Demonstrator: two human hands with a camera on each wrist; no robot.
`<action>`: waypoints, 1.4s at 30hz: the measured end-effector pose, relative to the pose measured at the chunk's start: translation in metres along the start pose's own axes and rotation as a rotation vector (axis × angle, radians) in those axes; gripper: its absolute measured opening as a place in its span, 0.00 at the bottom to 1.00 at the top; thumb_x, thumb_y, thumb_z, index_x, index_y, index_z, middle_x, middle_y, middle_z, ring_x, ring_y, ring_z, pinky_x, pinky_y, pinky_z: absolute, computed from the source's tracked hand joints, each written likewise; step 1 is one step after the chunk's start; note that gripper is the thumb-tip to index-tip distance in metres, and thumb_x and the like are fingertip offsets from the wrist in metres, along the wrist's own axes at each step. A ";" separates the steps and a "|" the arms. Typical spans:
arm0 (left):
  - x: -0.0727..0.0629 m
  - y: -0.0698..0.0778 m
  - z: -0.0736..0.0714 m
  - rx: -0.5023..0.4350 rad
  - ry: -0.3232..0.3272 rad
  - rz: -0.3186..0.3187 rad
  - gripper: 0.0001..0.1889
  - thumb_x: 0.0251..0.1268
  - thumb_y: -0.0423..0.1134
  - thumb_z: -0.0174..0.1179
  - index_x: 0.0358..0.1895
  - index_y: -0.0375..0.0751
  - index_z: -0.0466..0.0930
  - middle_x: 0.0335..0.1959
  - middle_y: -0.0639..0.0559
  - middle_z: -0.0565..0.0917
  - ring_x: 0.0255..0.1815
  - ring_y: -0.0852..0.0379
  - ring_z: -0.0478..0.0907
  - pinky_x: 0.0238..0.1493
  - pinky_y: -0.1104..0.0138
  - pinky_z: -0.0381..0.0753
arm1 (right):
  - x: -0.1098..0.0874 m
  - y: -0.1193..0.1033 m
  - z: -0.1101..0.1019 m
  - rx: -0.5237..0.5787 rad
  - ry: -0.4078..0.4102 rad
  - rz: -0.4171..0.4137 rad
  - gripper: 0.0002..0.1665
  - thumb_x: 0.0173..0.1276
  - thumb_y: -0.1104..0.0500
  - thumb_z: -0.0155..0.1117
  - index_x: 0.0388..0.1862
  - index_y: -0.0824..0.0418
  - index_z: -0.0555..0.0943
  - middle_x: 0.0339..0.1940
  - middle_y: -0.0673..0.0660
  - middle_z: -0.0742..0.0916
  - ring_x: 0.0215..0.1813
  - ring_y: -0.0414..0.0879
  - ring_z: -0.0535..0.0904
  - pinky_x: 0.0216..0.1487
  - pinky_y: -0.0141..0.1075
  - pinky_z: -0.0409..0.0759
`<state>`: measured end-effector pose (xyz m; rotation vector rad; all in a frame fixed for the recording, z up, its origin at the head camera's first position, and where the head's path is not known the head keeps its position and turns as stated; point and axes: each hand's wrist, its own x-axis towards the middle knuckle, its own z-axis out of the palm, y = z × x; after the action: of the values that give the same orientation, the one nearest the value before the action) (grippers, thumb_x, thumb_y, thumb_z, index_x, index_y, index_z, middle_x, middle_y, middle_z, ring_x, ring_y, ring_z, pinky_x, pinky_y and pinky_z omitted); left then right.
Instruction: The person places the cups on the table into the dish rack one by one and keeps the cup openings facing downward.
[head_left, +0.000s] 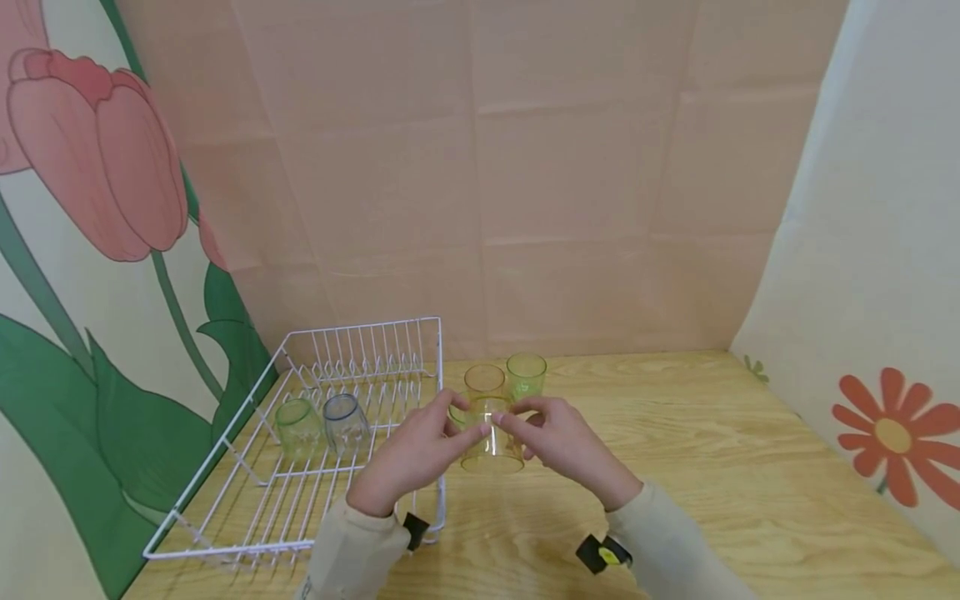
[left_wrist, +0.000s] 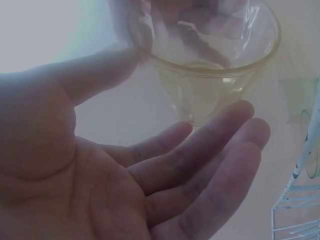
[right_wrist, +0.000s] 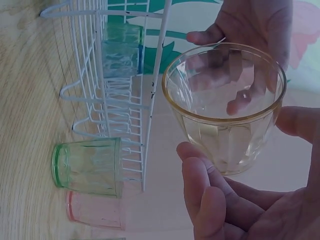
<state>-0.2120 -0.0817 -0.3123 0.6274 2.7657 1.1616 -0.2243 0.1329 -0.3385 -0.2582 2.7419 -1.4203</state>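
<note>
A clear yellow-tinted glass (head_left: pixel 492 458) is between my two hands in front of me, its wide rim toward my body. My left hand (head_left: pixel 420 446) has its thumb at the rim (left_wrist: pixel 215 72) and its fingers along the far side. From the right, my right hand (head_left: pixel 562 437) pinches the same glass (right_wrist: pixel 225 145) between thumb and fingers. Past the hands stand a green glass (head_left: pixel 527 377) and a pinkish-orange glass (head_left: pixel 483 379). Another greenish rim is partly hidden by the left fingers.
A white wire dish rack (head_left: pixel 300 546) stands on the wooden table (head_left: pixel 675 467), left of my hands. Inside it are a green glass (head_left: pixel 298 429) and a blue-rimmed glass (head_left: pixel 347 427), side by side. A pinkish-brown backdrop (head_left: pixel 570 167) closes off the far side.
</note>
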 end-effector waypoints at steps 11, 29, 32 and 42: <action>0.001 0.001 0.000 -0.004 0.002 -0.025 0.31 0.67 0.60 0.62 0.61 0.41 0.71 0.38 0.50 0.87 0.35 0.56 0.83 0.38 0.56 0.82 | 0.002 0.000 -0.002 -0.008 0.001 -0.015 0.39 0.70 0.33 0.59 0.59 0.66 0.80 0.32 0.53 0.88 0.29 0.46 0.81 0.27 0.39 0.78; -0.001 0.000 0.000 -0.005 0.006 -0.002 0.27 0.70 0.56 0.59 0.61 0.40 0.71 0.37 0.50 0.85 0.31 0.57 0.80 0.34 0.60 0.80 | 0.000 0.001 0.000 -0.008 -0.022 -0.037 0.34 0.70 0.38 0.62 0.57 0.64 0.82 0.34 0.53 0.89 0.29 0.45 0.81 0.30 0.39 0.80; -0.001 -0.002 0.000 -0.013 0.009 0.000 0.27 0.70 0.56 0.60 0.61 0.39 0.71 0.37 0.50 0.85 0.31 0.57 0.80 0.34 0.60 0.79 | 0.000 0.001 0.000 -0.002 -0.021 -0.037 0.34 0.69 0.39 0.63 0.60 0.65 0.80 0.36 0.54 0.88 0.30 0.45 0.82 0.31 0.39 0.81; -0.001 -0.003 0.000 -0.013 0.013 -0.002 0.27 0.70 0.56 0.60 0.60 0.39 0.71 0.39 0.48 0.85 0.35 0.55 0.82 0.37 0.58 0.81 | -0.004 0.000 0.001 -0.026 -0.047 -0.060 0.38 0.63 0.40 0.70 0.62 0.66 0.78 0.39 0.53 0.87 0.37 0.43 0.82 0.36 0.40 0.82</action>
<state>-0.2126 -0.0838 -0.3148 0.6177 2.7667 1.1866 -0.2207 0.1329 -0.3394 -0.3739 2.7382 -1.3747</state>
